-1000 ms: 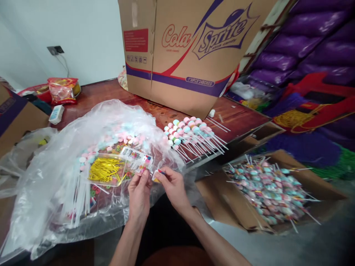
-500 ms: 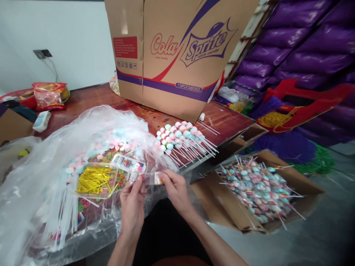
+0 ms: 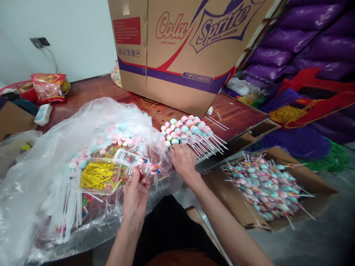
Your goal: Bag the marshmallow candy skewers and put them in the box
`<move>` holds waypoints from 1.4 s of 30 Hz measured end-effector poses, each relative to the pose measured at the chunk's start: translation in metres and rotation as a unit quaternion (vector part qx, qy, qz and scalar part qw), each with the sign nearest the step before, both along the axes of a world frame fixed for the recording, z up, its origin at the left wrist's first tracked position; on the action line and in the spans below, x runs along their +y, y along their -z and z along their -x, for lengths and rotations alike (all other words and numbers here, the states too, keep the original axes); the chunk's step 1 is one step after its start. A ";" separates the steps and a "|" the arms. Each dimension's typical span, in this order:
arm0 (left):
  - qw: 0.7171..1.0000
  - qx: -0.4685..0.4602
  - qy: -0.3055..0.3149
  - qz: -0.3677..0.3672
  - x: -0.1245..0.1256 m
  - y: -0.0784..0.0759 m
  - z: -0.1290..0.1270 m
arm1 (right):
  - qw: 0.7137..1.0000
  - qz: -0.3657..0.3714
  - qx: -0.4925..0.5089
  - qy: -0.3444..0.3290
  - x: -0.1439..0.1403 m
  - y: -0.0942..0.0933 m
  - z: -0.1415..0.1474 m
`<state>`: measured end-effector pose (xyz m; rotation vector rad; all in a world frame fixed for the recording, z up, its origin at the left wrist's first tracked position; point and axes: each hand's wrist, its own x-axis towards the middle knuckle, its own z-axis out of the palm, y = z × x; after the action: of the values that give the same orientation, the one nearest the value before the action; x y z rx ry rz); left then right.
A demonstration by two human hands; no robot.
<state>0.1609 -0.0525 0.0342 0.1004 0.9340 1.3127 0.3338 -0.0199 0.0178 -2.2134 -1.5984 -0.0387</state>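
Observation:
My left hand [image 3: 136, 188] is closed, pinching a small clear bag with coloured print [image 3: 154, 169] between thumb and fingers. It is beside a clear plastic tray of gold twist ties [image 3: 98, 174] and a stack of printed clear bags [image 3: 128, 158]. My right hand [image 3: 183, 161] reaches to the near left edge of a pile of marshmallow sticks [image 3: 191, 127]. Its fingertips close on a stick at the front of the pile, partly hidden by the hand. Pink, white and blue sweets top the white sticks, which point right toward the table edge.
A large cardboard box [image 3: 169, 85] stands on the red-brown table behind the pile. Crumpled clear plastic [image 3: 108, 111] covers loose sweets and white sticks at left. Below the table at right, an open carton [image 3: 215, 197] holds many wrapped marshmallow sticks. Purple bags [image 3: 302, 55] are stacked behind.
My right hand has let go of the small bag and moved up and right to the marshmallow sticks. My left hand still holds the bag, and the view has shifted slightly.

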 end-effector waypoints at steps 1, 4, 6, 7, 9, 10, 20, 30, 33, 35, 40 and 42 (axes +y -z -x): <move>1.000 -0.002 0.001 0.007 0.000 -0.001 0.000 | 1.000 -0.001 0.004 -0.001 0.002 0.001 0.001; 1.000 -0.006 -0.007 0.027 0.000 -0.004 0.001 | 0.998 -0.048 0.045 0.016 -0.002 0.003 0.001; 0.999 -0.011 -0.016 0.034 0.001 -0.004 0.002 | 0.990 -0.101 0.096 0.009 -0.013 0.001 -0.002; 0.999 -0.013 -0.020 0.034 0.001 -0.004 0.003 | 0.982 -0.131 0.134 -0.005 -0.022 -0.001 -0.003; 0.999 -0.018 -0.026 0.031 0.002 -0.003 0.004 | 0.954 -0.186 0.232 -0.039 -0.043 -0.008 -0.007; 0.999 -0.020 -0.027 0.029 0.002 -0.003 0.005 | 0.937 -0.204 0.280 -0.052 -0.056 -0.013 -0.008; 0.999 0.004 -0.050 0.013 0.000 -0.001 -0.001 | 0.906 -0.251 0.286 -0.185 -0.129 -0.037 -0.011; 0.998 0.044 -0.031 -0.031 -0.003 0.009 0.003 | 0.938 -0.207 0.158 -0.229 -0.141 -0.039 -0.027; 0.996 0.067 -0.028 -0.050 -0.005 0.008 0.004 | 0.940 -0.208 0.129 -0.237 -0.143 -0.042 -0.029; 0.994 0.085 -0.030 -0.060 -0.006 0.007 0.004 | 0.940 -0.216 0.108 -0.241 -0.144 -0.044 -0.030; 0.987 0.140 -0.032 -0.078 -0.006 0.011 0.006 | 0.940 -0.166 0.124 -0.271 -0.148 -0.050 -0.032; 0.984 0.156 -0.033 -0.075 -0.005 0.012 0.008 | 0.939 -0.148 0.153 -0.272 -0.149 -0.051 -0.032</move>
<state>0.1531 -0.0579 0.0218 0.4043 1.1094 1.4536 0.3661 -0.1686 0.0686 -1.4196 -1.8216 0.2007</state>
